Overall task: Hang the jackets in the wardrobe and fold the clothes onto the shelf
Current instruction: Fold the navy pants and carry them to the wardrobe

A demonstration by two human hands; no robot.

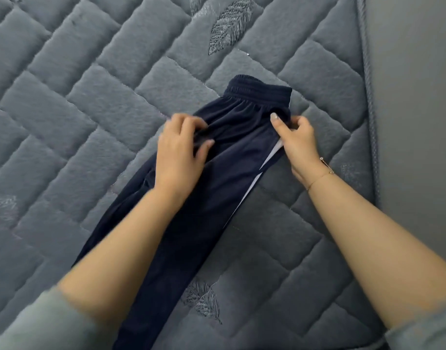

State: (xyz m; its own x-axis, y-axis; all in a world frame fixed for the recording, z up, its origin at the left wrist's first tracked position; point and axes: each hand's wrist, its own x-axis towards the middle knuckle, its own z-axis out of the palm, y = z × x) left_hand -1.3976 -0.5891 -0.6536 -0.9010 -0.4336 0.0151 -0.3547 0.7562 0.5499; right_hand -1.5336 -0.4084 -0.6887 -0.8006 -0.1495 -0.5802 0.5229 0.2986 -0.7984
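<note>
A pair of dark navy trousers [232, 152] with a white side stripe lies lengthwise on the grey quilted bed cover [90, 97], its elastic waistband at the far end and the legs running down toward me. My left hand [181, 152] lies on the left side of the trousers below the waistband, fingers curled and bunching the cloth. My right hand [296, 142] pinches the right edge of the trousers near the white stripe, thumb on top of the fabric. The lower legs are hidden under my left forearm.
The quilted cover has leaf embroidery [228, 29] and ends at a corded edge [368, 97] on the right. Beyond it is a plain grey surface [414, 97].
</note>
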